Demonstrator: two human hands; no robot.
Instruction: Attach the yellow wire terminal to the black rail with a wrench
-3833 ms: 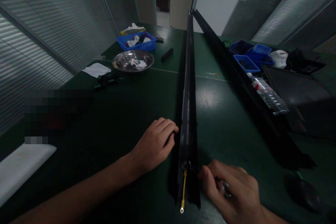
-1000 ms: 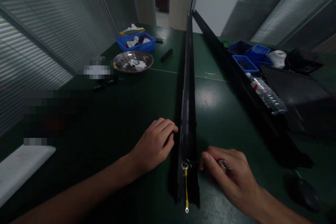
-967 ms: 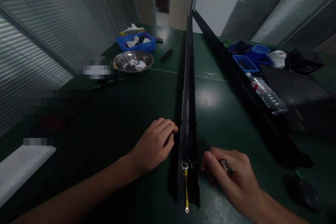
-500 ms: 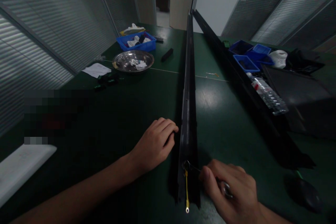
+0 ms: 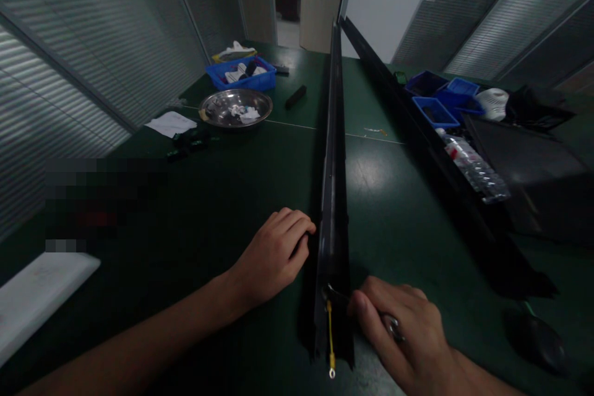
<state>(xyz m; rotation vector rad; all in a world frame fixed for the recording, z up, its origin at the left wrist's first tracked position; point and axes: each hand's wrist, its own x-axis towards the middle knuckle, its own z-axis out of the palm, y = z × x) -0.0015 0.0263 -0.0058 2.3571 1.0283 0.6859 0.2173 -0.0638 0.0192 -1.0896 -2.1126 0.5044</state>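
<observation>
A long black channel-shaped rail point(image 5: 328, 198) runs away from me along the table. At its left edge, my left hand point(image 5: 278, 253) is closed, with curled fingers against the rail's side; the fingertips are partly hidden. My right hand point(image 5: 403, 334) is wrapped round a metal wrench point(image 5: 394, 327), whose ring end shows between thumb and fingers. The wrench's far end reaches into the rail's near end, at a small fastener too dark to make out clearly. From that spot a short yellow wire point(image 5: 330, 334) with a ring terminal point(image 5: 331, 374) hangs toward me.
A second black rail point(image 5: 417, 142) lies to the right, beside blue bins point(image 5: 434, 111), a plastic bottle pack point(image 5: 477, 170) and a dark mouse-like object point(image 5: 541, 340). On the left are a metal bowl point(image 5: 208, 108), a blue basket point(image 5: 264, 80) and a white object point(image 5: 46, 297).
My right hand has shifted slightly left and up with the wrench, and the wrench has turned a little. The wire's terminal has moved slightly. My left hand stays put.
</observation>
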